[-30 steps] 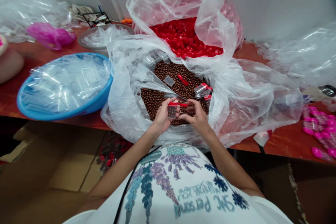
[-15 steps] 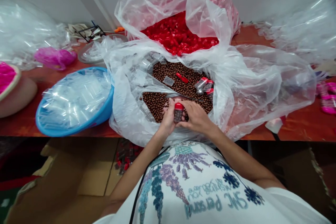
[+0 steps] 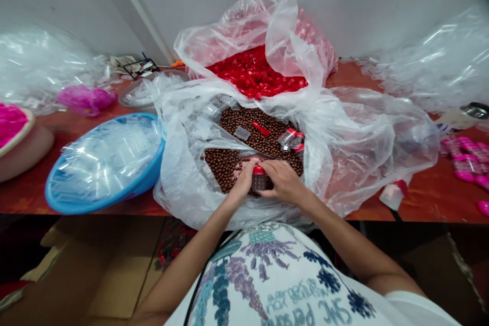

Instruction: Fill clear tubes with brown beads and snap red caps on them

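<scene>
Between my two hands is a small clear plastic box [image 3: 259, 182] with a red cap, filled with brown balls. My left hand [image 3: 243, 182] grips its left side, and my right hand [image 3: 283, 179] closes round its right side with fingers by the cap. Both hands are over an open plastic bag [image 3: 179, 183] of small brown balls [image 3: 221, 163]. On the balls behind my hands lie a loose red cap piece [image 3: 261, 128], an open clear box [image 3: 242, 133] and several red-capped boxes [image 3: 291, 139].
A bag of red caps [image 3: 255, 74] stands behind. To the left are a blue basin [image 3: 103, 206] of clear plastic pieces and a pale bowl [image 3: 38, 140] of pink pieces. Pink-capped boxes [image 3: 468, 155] lie at the right. Filled red-capped boxes [image 3: 173, 242] sit below the table edge.
My view has tilted up a little, so everything sits lower in the picture. My hands stay on the red-capped box, the right fingers now closer round its cap.
</scene>
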Demonstrator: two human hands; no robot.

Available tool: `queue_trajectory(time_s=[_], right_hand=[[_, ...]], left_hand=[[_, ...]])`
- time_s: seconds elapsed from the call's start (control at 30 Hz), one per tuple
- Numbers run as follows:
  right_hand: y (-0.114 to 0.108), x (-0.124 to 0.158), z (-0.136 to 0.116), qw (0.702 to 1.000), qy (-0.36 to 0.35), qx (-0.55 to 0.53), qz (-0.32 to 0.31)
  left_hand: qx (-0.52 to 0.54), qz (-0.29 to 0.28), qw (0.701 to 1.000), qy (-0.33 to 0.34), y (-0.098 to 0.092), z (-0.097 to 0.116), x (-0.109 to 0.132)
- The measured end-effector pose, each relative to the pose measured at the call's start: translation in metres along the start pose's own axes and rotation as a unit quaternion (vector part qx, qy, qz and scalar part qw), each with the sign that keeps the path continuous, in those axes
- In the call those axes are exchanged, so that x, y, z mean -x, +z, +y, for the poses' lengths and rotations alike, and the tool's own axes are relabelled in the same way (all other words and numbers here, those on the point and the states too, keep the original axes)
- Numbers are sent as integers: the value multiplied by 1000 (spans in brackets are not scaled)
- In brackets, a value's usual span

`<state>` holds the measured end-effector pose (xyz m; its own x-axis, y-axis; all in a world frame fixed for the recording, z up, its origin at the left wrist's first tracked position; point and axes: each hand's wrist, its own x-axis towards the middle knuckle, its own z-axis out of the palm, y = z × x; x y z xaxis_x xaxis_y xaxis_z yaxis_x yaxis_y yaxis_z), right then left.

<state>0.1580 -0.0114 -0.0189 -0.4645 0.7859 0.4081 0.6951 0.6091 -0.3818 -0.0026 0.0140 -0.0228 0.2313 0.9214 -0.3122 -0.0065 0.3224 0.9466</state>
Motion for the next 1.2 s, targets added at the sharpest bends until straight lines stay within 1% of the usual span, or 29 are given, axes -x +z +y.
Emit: queue_trajectory(time_s=[0.03,0.07,0.1,0.13,0.17,0.2,0.23,0.27,0.33,0.4,0.47,0.53,0.6,0.67,0.7,0.73,0.77,0.8,0.83,0.87,0.93,1.03,1.07,1.13,1.2], right_hand=[[-5,-2,9,1000,20,15,10],[-11,-4,20,998,46,34,24],[-18,-8,32,995,77,55,41],[-25,-11,45,989,111,77,60],[-32,-15,56,982,145,99,76],[-38,-19,67,973,174,119,90],[-44,-23,75,965,197,139,104],[-48,-27,80,958,213,156,115],[-51,-36,84,952,215,178,129],[-45,-47,80,962,177,172,116],[-33,-58,75,978,125,146,76],[-18,-70,72,987,101,125,25],[-4,-80,72,987,101,125,-20],[6,-87,74,985,109,129,-43],[10,-89,76,983,115,132,-51],[13,-91,78,982,119,136,-59],[16,-93,79,980,121,141,-68],[18,-94,80,978,124,149,-79],[19,-95,81,975,126,157,-88],[21,-96,82,973,130,164,-93],[21,-97,81,972,138,163,-96],[15,-95,79,978,154,117,-75],[12,-92,77,982,158,89,-54],[2,-85,74,987,161,19,9],[-8,-73,70,980,168,-64,81]], left_hand=[[-34,10,999,18,-7,6,-10],[-90,33,995,43,-14,14,-22],[-156,75,982,75,-21,21,-34],[-223,135,959,115,-27,28,-47],[-283,189,930,139,-31,34,-58],[-331,227,905,141,-34,39,-69],[-371,254,884,133,-34,41,-79],[-402,268,867,124,-34,42,-87],[-436,275,848,122,-28,41,-98],[-432,268,847,155,-22,37,-102],[-396,256,860,194,-19,36,-101],[-335,235,888,211,-23,37,-93],[-266,193,925,192,-35,38,-78],[-216,129,959,128,-55,38,-57],[-204,94,972,73,-65,36,-45],[-198,58,979,3,-75,34,-33],[-198,26,978,-66,-84,31,-22],[-205,3,972,-117,-90,27,-13],[-214,-12,965,-149,-94,24,-6],[-223,-18,961,-163,-96,20,-1],[-225,-19,962,-156,-90,12,0],[-198,-38,969,-144,-70,5,-11],[-193,-50,970,-142,-61,3,-16],[-199,-64,968,-137,-44,1,-25],[-206,-60,969,-122,-29,-1,-32]])
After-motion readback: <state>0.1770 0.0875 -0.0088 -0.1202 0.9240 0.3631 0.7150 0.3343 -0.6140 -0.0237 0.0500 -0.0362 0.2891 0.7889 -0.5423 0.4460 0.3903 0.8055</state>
